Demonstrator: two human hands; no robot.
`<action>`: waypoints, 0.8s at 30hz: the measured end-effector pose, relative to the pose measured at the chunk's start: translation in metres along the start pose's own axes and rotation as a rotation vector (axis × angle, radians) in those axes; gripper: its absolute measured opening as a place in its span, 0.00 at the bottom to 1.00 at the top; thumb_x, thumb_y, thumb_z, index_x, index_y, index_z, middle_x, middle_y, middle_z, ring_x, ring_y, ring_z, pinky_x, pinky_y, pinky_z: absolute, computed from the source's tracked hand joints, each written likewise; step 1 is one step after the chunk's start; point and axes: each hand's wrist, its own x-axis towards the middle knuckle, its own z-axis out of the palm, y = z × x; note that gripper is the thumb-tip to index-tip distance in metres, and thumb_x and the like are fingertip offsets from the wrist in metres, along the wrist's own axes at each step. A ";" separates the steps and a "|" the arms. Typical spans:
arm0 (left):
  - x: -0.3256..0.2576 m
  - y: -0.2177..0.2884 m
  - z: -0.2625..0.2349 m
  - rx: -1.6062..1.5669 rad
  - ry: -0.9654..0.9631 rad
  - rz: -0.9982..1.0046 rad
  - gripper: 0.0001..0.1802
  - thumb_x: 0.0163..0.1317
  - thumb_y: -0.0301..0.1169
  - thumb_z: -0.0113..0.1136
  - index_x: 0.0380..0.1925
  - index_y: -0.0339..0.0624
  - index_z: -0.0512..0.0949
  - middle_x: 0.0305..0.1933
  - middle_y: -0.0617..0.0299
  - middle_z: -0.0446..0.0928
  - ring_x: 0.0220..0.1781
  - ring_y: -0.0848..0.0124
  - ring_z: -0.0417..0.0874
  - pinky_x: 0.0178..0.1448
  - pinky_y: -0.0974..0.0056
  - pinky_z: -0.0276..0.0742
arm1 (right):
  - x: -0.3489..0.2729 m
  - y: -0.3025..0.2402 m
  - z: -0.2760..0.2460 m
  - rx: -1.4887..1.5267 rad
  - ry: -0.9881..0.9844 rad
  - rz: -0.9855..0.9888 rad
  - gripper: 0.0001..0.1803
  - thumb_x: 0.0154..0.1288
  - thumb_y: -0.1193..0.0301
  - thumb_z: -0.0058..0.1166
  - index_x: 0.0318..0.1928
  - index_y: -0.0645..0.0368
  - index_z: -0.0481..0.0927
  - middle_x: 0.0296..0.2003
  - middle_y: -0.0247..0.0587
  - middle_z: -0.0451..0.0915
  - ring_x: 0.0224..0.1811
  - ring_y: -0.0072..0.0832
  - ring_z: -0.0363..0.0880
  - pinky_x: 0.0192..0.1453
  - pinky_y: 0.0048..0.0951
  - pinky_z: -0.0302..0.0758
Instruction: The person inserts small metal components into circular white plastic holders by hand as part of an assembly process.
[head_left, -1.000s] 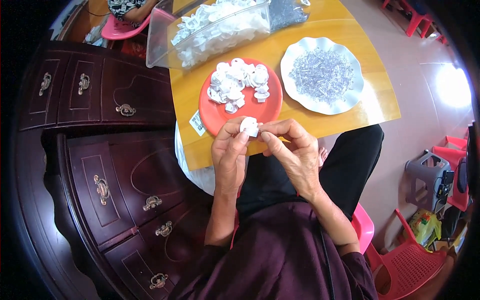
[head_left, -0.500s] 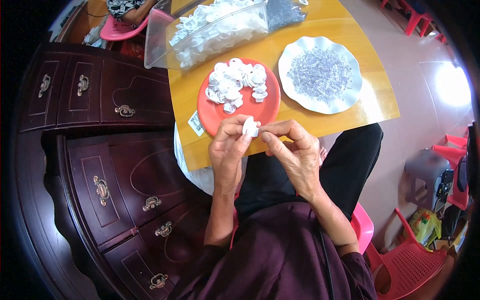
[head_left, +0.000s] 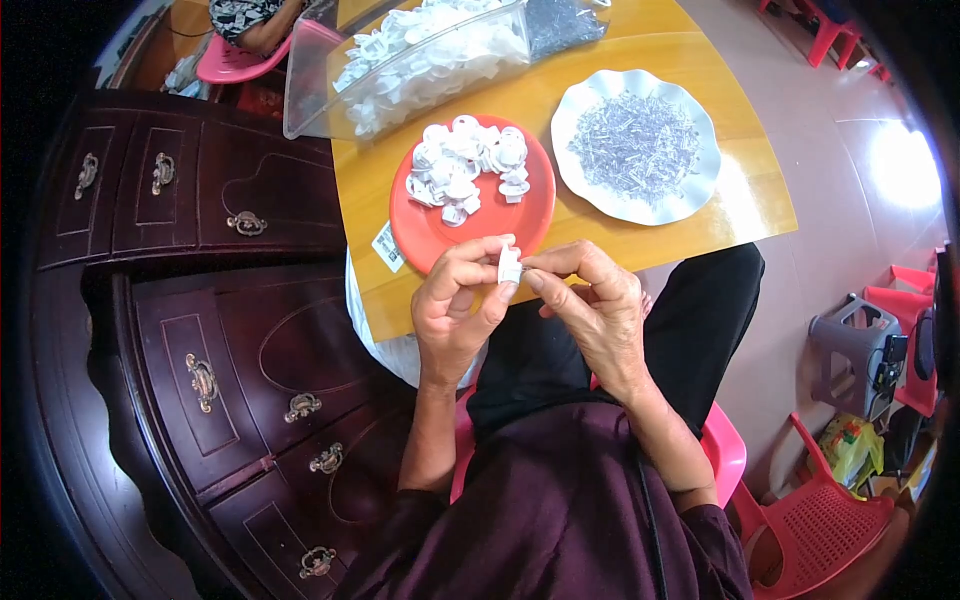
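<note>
The left hand is pinching a small white piece between its thumb and fingertips, just below the red plate. The right hand is touching the same piece from the other side with closed fingertips. More white pieces are sitting on the red plate.

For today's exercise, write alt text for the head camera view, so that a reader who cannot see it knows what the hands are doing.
Seen from above, a seated person's left hand and right hand together pinch a small white plastic piece over the edge of a yellow table. Beyond it are a red plate of similar white pieces and a white scalloped dish of small clear parts; dark wooden drawers stand to the left.
</note>
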 end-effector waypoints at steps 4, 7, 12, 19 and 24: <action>0.000 0.003 0.006 -0.022 0.040 -0.011 0.11 0.57 0.14 0.63 0.39 0.33 0.77 0.56 0.47 0.76 0.55 0.65 0.80 0.60 0.62 0.77 | -0.002 -0.004 -0.001 0.232 -0.001 0.183 0.07 0.66 0.73 0.62 0.41 0.63 0.82 0.36 0.34 0.83 0.34 0.15 0.79 0.33 0.18 0.77; 0.002 0.013 0.008 -0.127 0.076 -0.102 0.15 0.55 0.13 0.65 0.42 0.33 0.78 0.56 0.49 0.76 0.55 0.66 0.80 0.60 0.63 0.78 | -0.002 0.000 -0.006 0.412 -0.015 0.261 0.07 0.66 0.73 0.62 0.42 0.63 0.81 0.38 0.33 0.82 0.36 0.14 0.78 0.33 0.17 0.77; 0.006 0.020 -0.003 0.039 -0.033 -0.057 0.21 0.51 0.15 0.70 0.47 0.34 0.80 0.53 0.54 0.78 0.55 0.66 0.81 0.60 0.63 0.79 | -0.001 0.003 -0.014 0.471 -0.082 0.286 0.07 0.66 0.74 0.63 0.41 0.63 0.81 0.38 0.35 0.83 0.33 0.13 0.78 0.33 0.16 0.76; 0.013 0.020 -0.008 0.180 -0.138 0.023 0.18 0.48 0.17 0.74 0.41 0.35 0.83 0.49 0.56 0.80 0.52 0.67 0.82 0.57 0.65 0.80 | 0.001 0.005 -0.018 0.442 -0.124 0.285 0.06 0.65 0.74 0.63 0.40 0.63 0.82 0.35 0.35 0.84 0.26 0.13 0.76 0.31 0.15 0.74; 0.017 0.017 -0.004 0.232 -0.166 -0.001 0.18 0.47 0.17 0.74 0.41 0.35 0.83 0.49 0.57 0.80 0.51 0.68 0.83 0.56 0.67 0.79 | 0.000 0.009 -0.018 0.393 -0.105 0.263 0.05 0.66 0.74 0.62 0.40 0.63 0.82 0.36 0.36 0.84 0.27 0.13 0.76 0.32 0.15 0.74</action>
